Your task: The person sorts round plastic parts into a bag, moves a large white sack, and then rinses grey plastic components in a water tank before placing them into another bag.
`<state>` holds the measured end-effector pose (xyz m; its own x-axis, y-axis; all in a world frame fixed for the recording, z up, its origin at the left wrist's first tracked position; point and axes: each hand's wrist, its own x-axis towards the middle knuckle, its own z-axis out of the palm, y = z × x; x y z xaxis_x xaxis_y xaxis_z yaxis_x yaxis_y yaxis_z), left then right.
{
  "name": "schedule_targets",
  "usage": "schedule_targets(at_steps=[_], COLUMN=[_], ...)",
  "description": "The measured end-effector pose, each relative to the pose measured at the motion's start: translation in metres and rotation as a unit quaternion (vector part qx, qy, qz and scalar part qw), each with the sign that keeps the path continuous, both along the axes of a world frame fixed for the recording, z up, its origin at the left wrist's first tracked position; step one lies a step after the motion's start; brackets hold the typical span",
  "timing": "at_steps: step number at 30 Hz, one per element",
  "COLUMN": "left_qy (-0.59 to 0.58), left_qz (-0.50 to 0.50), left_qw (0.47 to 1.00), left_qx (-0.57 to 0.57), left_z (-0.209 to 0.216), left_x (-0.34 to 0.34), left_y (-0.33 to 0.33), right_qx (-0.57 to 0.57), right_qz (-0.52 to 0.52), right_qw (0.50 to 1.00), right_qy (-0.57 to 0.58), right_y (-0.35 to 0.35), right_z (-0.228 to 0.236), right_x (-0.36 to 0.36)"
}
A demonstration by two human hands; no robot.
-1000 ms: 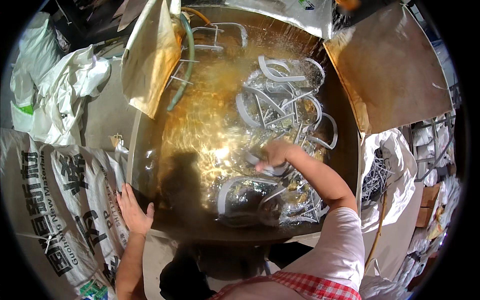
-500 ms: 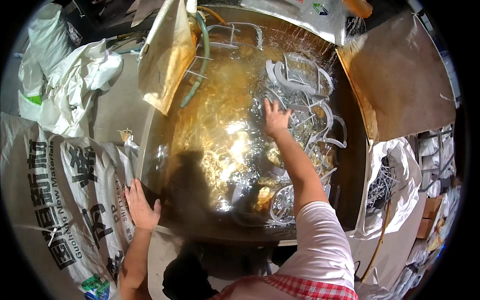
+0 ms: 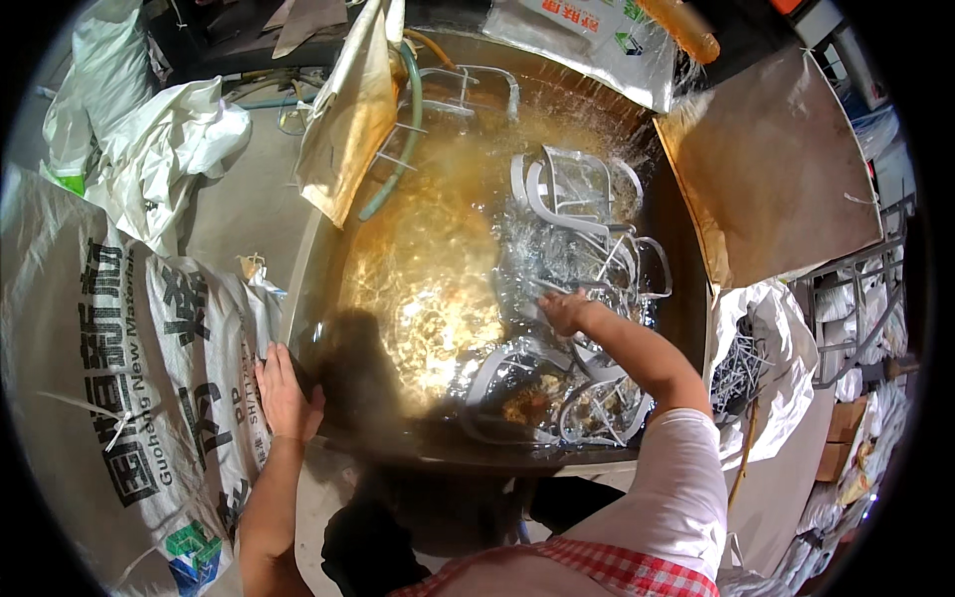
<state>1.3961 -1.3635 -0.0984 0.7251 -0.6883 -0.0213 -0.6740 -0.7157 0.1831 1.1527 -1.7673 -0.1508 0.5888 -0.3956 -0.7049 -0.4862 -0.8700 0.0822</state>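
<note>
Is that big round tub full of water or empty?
Full: the tub holds rippling, glinting water, and the white plastic pieces sit in it.

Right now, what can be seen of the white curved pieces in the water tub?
The white curved pieces look like plastic arcs with thin cross struts, tangled in a loose heap. They lie half sunk in splashing water on the right side of the round tub. The right hand reaches in among them; its grip is unclear. The left hand rests on the rim, clear of them.
</note>
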Motion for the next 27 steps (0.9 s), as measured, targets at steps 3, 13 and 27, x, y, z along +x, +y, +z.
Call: schedule_targets(at_steps=[3, 13, 27], left_qy=[-0.003, -0.022, -0.010], left_qz=[0.008, -0.008, 0.008], left_qw=[1.000, 1.000, 1.000], left_qx=[0.000, -0.017, 0.000], left_z=[-0.002, -0.006, -0.006], left_x=[0.002, 0.002, 0.003], left_y=[0.005, 0.007, 0.011], right_qx=[0.058, -0.162, -0.076], right_qz=[0.124, -0.019, -0.080], right_qw=[0.985, 0.943, 0.991], right_qy=[0.105, -0.290, 0.073], right_y=[0.015, -0.004, -0.073], right_z=[0.040, -0.006, -0.042], right_x=[0.039, 0.146, 0.126])
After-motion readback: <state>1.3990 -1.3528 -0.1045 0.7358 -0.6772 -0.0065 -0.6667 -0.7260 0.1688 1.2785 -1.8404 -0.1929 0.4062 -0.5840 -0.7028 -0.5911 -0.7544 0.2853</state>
